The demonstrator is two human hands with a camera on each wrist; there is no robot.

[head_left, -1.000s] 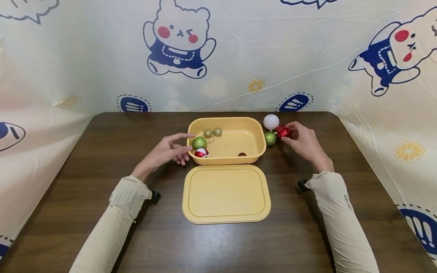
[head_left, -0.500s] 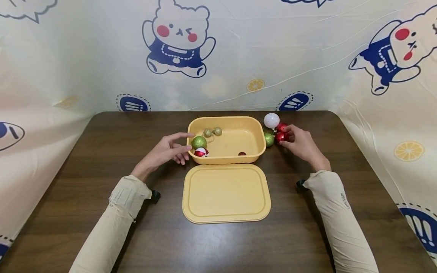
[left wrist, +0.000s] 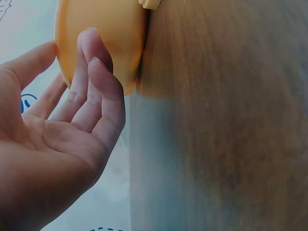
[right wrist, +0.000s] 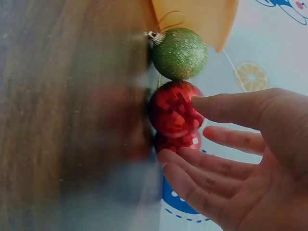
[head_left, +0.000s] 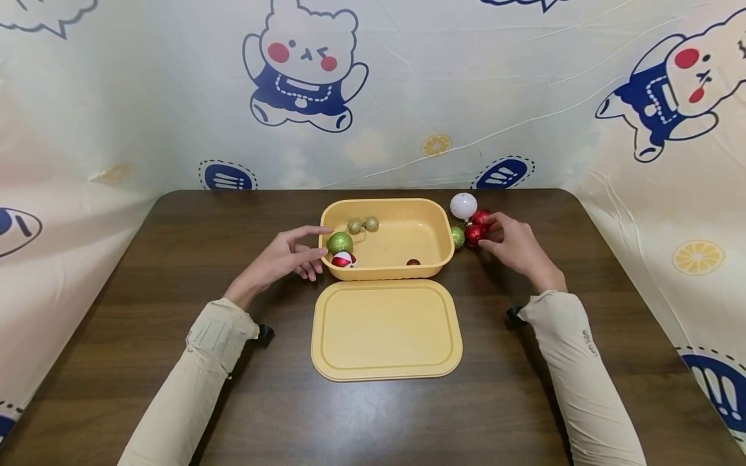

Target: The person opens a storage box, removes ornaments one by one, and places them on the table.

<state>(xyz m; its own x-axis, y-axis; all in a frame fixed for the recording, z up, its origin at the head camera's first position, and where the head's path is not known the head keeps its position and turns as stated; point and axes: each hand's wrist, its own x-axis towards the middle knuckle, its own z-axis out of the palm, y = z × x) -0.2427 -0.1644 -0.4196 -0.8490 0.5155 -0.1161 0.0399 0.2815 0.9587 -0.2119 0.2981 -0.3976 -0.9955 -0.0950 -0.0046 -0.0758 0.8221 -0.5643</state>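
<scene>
Left hand: loosely spread, held nothing, touched the box rim.
Right hand: half-spread, gripped nothing; thumb touched the front red ball.
Ball position: lay on desk, right of box.
Roll risk: one-sided thumb pressure could have displaced the outer green ball.

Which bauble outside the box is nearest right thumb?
The front red bauble, by the thumb of the right hand. The other red one is behind, the green one to its left, the white one farthest back.
</scene>
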